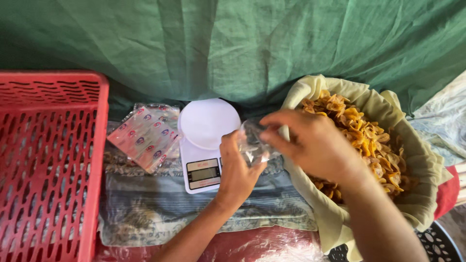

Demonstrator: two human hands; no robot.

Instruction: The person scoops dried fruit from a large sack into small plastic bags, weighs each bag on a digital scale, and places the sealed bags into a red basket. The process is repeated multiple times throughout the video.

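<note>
My left hand (pixel 238 170) pinches the lower part of a small clear plastic bag (pixel 255 145), fingers closed on the film, and my right hand (pixel 310 143) grips its upper edge from above, fingertips pressed together on it. The bag hangs between both hands, just over the gap between the white kitchen scale (pixel 206 140) and the cloth-lined basket (pixel 412 194) of fried yellow chips (pixel 364 136). As I judge it, the step wants the mouth worked apart with the thumbs sliding against each other, the left hand holding low so the film does not crumple; I cannot tell whether the mouth is open.

The scale stands on a folded patterned cloth (pixel 204 213), its round pan bare and its display facing me. Just left of it lies a stack of printed plastic pouches (pixel 145 136), and at the far left edge of the cloth stands a red slotted crate (pixel 48 165). A green fabric sheet (pixel 242 43) drapes across the back, and shiny red plastic (pixel 252 247) shows beneath the cloth's near edge.
</note>
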